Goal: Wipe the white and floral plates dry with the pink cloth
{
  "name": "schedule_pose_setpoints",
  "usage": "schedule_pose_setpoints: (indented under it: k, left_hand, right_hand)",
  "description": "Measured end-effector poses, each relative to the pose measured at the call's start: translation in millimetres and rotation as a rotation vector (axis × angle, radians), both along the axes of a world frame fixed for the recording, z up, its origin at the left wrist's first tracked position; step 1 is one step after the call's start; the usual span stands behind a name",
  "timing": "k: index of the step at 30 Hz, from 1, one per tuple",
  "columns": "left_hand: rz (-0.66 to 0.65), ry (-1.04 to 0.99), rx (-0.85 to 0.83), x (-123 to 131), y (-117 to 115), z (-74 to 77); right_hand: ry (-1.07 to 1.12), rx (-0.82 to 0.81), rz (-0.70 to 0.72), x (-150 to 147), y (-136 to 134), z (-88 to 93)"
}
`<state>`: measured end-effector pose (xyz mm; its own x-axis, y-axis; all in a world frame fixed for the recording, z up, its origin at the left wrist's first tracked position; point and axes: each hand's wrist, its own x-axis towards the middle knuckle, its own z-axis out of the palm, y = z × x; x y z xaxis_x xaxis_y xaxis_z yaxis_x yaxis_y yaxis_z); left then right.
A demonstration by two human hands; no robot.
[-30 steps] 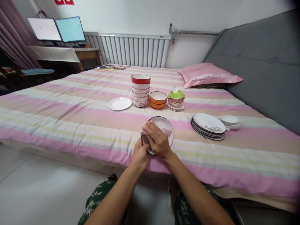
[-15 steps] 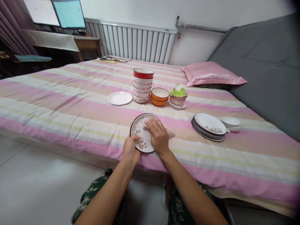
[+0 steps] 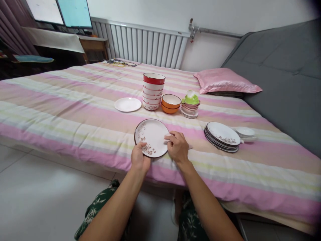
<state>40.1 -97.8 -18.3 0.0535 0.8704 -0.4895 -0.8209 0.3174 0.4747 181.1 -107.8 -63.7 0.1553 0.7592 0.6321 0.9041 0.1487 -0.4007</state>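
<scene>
A white plate with a dark rim and brown floral pattern (image 3: pixel 152 134) is tilted above the near edge of the bed. My left hand (image 3: pixel 140 158) grips its lower left edge, thumb on top and fingers underneath. At the plate's right edge, my right hand (image 3: pixel 178 146) is closed on a thin pale cloth (image 3: pixel 167 137), mostly hidden by the fingers; a bit of it shows beyond the hand. To the right lies a stack of similar plates (image 3: pixel 223 133).
On the striped bed stand a plain white plate (image 3: pixel 127 104), a tall stack of bowls (image 3: pixel 153 92), orange bowls (image 3: pixel 171 103), small dishes with a green one on top (image 3: pixel 191 99), and small white dishes with a spoon (image 3: pixel 245 131). A pink pillow (image 3: pixel 227 81) lies behind.
My right hand has slid from the plate's middle to its right edge, and its fingers have curled in. The held plate has shifted slightly left and up.
</scene>
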Motion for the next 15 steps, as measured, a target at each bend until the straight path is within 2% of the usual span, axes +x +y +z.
schedule_pose_setpoints:
  k: [4, 9, 12, 15]
  left_hand:
    - [0.074, -0.026, 0.009, 1, 5, -1.0]
    - [0.091, -0.014, -0.021, 2, 7, -1.0]
    - [0.062, -0.010, -0.012, 2, 6, -0.4]
    - [-0.001, 0.004, 0.054, 1, 4, -1.3]
  right_hand:
    - [0.016, -0.098, 0.127, 1, -3, 4.2]
    - [0.088, -0.233, 0.315, 18, -4, 11.6]
    - [0.151, -0.242, 0.315, 28, -4, 13.6]
    - [0.225, -0.158, 0.210, 33, 0, 12.5]
